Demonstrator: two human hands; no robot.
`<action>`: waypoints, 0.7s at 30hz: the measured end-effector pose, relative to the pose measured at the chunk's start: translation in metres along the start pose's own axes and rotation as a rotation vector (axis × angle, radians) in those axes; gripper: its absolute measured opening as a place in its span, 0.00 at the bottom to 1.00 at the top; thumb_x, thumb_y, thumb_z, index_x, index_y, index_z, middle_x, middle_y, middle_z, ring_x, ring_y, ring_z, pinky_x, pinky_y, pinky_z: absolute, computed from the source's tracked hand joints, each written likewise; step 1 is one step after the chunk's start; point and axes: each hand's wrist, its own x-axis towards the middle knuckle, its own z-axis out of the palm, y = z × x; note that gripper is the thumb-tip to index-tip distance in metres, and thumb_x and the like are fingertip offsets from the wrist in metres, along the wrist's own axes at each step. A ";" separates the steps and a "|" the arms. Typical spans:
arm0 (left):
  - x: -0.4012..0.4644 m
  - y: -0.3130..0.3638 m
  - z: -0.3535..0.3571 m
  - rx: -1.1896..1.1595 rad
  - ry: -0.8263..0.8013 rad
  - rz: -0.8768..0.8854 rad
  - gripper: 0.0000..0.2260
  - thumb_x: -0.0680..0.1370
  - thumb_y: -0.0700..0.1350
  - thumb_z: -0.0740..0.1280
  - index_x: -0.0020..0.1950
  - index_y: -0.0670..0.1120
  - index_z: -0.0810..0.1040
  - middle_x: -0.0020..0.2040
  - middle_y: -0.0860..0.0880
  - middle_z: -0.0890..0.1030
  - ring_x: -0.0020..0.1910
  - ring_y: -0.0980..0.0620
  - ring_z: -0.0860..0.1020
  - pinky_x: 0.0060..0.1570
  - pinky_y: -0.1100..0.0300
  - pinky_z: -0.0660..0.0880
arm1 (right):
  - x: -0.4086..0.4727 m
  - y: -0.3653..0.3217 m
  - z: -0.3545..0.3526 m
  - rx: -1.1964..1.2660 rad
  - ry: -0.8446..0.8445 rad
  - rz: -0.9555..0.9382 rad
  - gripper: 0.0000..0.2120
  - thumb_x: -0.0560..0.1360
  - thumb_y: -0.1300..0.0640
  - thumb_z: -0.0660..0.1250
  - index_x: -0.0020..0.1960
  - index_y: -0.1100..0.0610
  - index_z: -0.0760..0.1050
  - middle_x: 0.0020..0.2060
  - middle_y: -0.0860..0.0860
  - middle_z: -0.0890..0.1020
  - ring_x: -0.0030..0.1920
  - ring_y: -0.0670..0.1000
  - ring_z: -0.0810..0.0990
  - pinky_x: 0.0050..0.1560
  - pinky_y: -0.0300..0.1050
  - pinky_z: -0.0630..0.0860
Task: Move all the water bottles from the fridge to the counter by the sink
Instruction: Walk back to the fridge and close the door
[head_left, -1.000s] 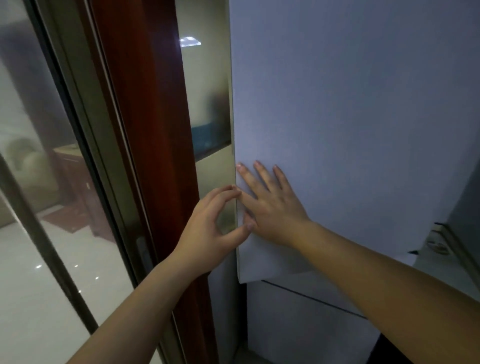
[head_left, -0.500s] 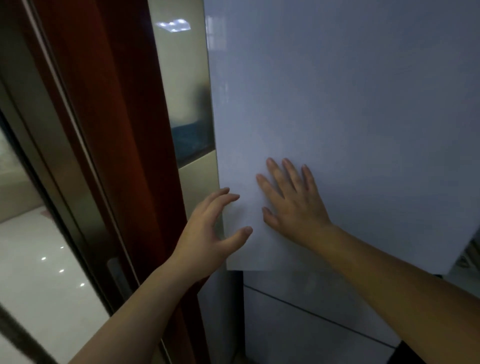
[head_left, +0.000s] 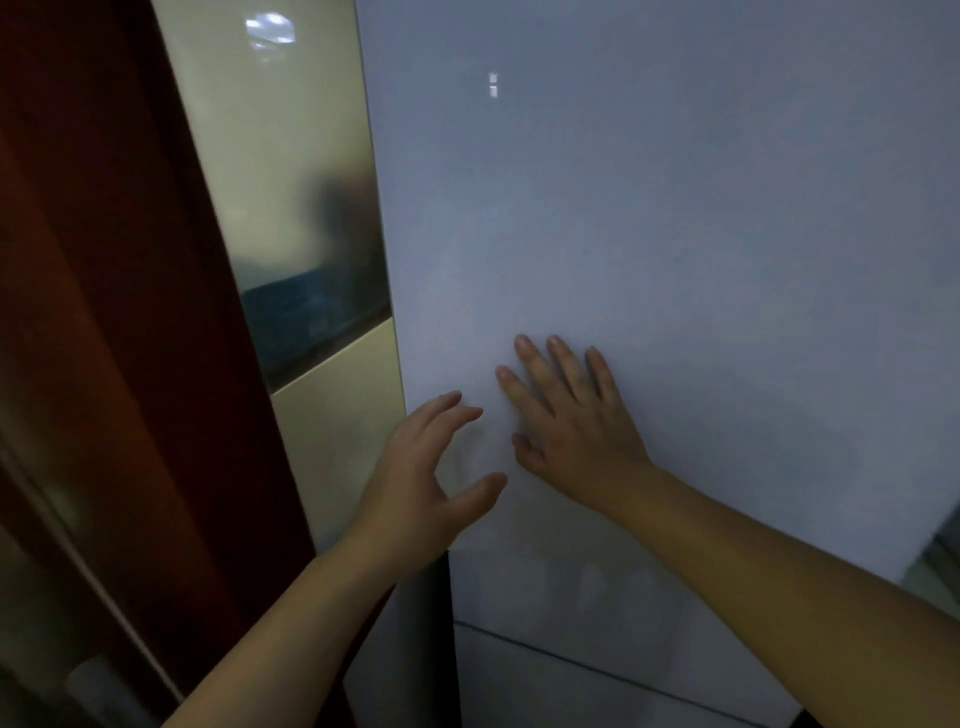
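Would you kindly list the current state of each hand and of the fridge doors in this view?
Pale grey upper fridge door: appears shut or almost shut; left edge visible.
Lower fridge door: shut.
Right hand: flat on the upper door, fingers spread.
Left hand: open, fingers curled, empty, at the door's left edge.

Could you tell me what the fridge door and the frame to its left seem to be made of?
Fridge door: smooth pale panel with a glossy finish, probably coated metal or glass; it mirrors a small light spot and faint shadows near the right hand. Frame: dark reddish brown with a soft sheen, looks like varnished wood or wood-look trim; no grain is visible to settle it.
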 end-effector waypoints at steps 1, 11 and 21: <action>0.004 -0.001 0.002 0.006 -0.001 0.008 0.31 0.70 0.64 0.68 0.71 0.57 0.70 0.72 0.62 0.64 0.72 0.62 0.61 0.67 0.64 0.57 | 0.001 0.001 0.003 -0.006 0.003 0.001 0.36 0.71 0.48 0.70 0.76 0.55 0.64 0.77 0.58 0.61 0.76 0.61 0.57 0.75 0.58 0.40; 0.023 -0.019 0.010 0.006 0.012 0.019 0.28 0.69 0.67 0.65 0.67 0.61 0.68 0.72 0.60 0.65 0.72 0.59 0.63 0.67 0.61 0.60 | 0.022 0.024 0.047 -0.065 -0.115 0.030 0.37 0.70 0.50 0.71 0.76 0.56 0.64 0.78 0.58 0.59 0.76 0.61 0.54 0.75 0.58 0.43; 0.033 -0.019 0.014 0.009 -0.004 -0.051 0.27 0.73 0.58 0.73 0.70 0.58 0.69 0.76 0.56 0.65 0.73 0.57 0.62 0.70 0.57 0.60 | 0.022 0.029 0.055 -0.031 -0.100 0.030 0.37 0.69 0.50 0.74 0.75 0.56 0.66 0.77 0.57 0.61 0.76 0.60 0.55 0.75 0.56 0.38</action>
